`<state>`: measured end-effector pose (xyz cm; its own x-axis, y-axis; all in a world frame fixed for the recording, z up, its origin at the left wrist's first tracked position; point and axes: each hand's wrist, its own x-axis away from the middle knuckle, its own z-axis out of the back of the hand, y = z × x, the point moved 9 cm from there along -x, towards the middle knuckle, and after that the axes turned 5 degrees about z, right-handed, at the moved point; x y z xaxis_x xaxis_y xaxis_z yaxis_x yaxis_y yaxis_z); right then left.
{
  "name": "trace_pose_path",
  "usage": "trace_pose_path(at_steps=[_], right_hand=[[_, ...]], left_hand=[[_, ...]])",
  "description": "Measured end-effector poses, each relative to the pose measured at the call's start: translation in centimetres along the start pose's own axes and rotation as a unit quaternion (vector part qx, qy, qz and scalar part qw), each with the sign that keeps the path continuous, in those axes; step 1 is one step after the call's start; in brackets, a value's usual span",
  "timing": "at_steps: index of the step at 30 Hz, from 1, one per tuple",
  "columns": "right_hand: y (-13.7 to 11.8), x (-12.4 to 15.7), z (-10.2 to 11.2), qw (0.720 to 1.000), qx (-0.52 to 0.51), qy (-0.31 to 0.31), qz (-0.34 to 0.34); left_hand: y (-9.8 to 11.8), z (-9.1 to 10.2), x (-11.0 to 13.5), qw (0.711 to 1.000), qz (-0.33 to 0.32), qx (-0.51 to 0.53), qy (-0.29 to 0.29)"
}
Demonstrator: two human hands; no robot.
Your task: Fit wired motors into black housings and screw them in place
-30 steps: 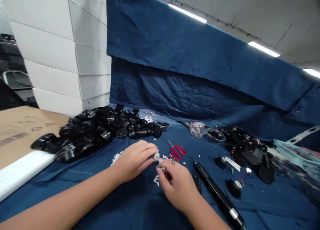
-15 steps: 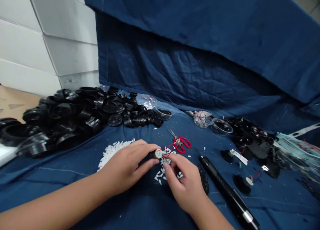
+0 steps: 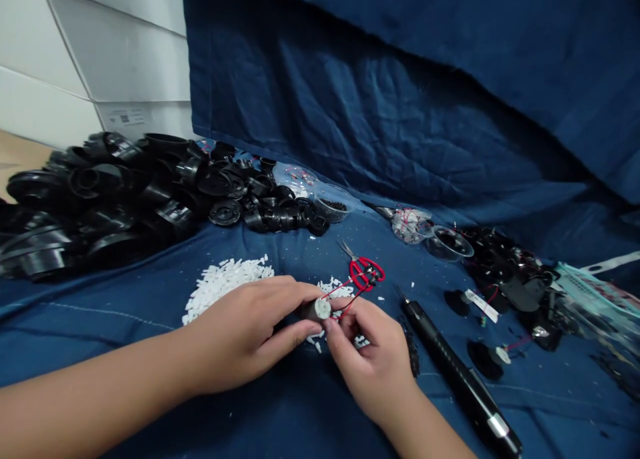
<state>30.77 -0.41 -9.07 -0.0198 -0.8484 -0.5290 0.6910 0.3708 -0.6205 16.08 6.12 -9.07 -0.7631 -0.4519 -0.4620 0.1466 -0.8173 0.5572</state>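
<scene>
My left hand (image 3: 245, 332) grips a small black cylindrical part (image 3: 314, 309) with a white disc at its end (image 3: 323, 308). Thin red wires (image 3: 345, 298) run from that end, and my right hand (image 3: 373, 359) pinches at them close to the disc. Just beyond my hands lie red-handled scissors (image 3: 365, 272). A heap of small white plastic bits (image 3: 225, 286) sits by my left hand, and more white bits (image 3: 335, 288) are scattered between my hands.
Blue cloth (image 3: 125, 312) covers the bench. A large heap of black plastic parts (image 3: 110, 202) lies at left. Clear cups (image 3: 449, 244) stand behind. A black pen-shaped tool (image 3: 460, 379) and black round parts with red wires (image 3: 484, 359) lie at right.
The view has tilted down and levelled, showing less ceiling. My hands have drawn closer together around the black part, and the scissors have shifted slightly.
</scene>
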Motion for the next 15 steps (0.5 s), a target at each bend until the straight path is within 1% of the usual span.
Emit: trace_pose_path(at_steps=[8, 15], right_hand=[[0.01, 0.21, -0.25, 1.0, -0.004, -0.012, -0.008], [-0.03, 0.21, -0.22, 1.0, -0.002, -0.016, -0.014]], left_hand=[[-0.07, -0.34, -0.08, 1.0, 0.013, 0.015, -0.022], [-0.17, -0.39, -0.16, 0.999, 0.02, 0.015, -0.028]])
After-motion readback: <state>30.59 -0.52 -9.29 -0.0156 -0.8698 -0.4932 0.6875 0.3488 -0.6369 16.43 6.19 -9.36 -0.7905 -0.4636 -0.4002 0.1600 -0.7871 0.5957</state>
